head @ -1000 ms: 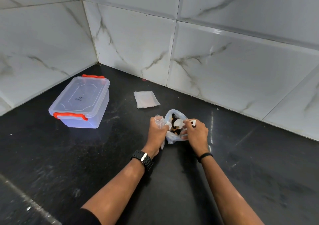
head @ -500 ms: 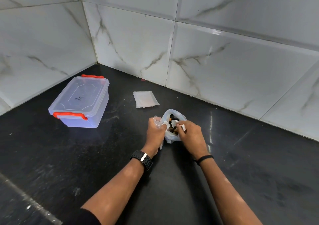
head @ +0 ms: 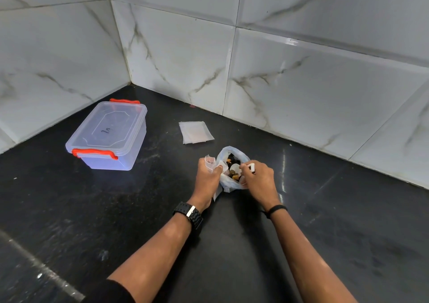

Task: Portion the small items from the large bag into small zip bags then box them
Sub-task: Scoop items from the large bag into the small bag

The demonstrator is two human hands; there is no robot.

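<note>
Two bare forearms reach forward over a black counter (head: 69, 209). The left hand (head: 206, 179), with a black watch (head: 189, 213) on its wrist, is curled around a small clear zip bag (head: 210, 161), whose mouth sticks up above the fist. The right hand (head: 261, 182), with a thin black band (head: 276, 209) on its wrist, pinches a small white piece (head: 251, 167) between thumb and fingertips. Between the two hands sits the large bag (head: 232, 182), a thin whitish plastic bag with its mouth open, showing a jumble of small dark, yellowish and white items (head: 233, 171). Both hands touch or nearly touch this bag.

This looks like the portioning step: one piece picked out of the large bag, ready to go into the zip bag. The next move probably calls for carrying the piece across to the left hand and dropping it through the narrow opening, which the left hand must hold apart.

Just behind the large bag lies a flat stack of empty zip bags (head: 196, 132). Further left stands a clear plastic box (head: 109, 138) with red clips, lid on. A short dark scribble marks the lid; it cannot be read. No brand or label shows. White marble-look tiles (head: 301, 82) line the corner walls behind.
</note>
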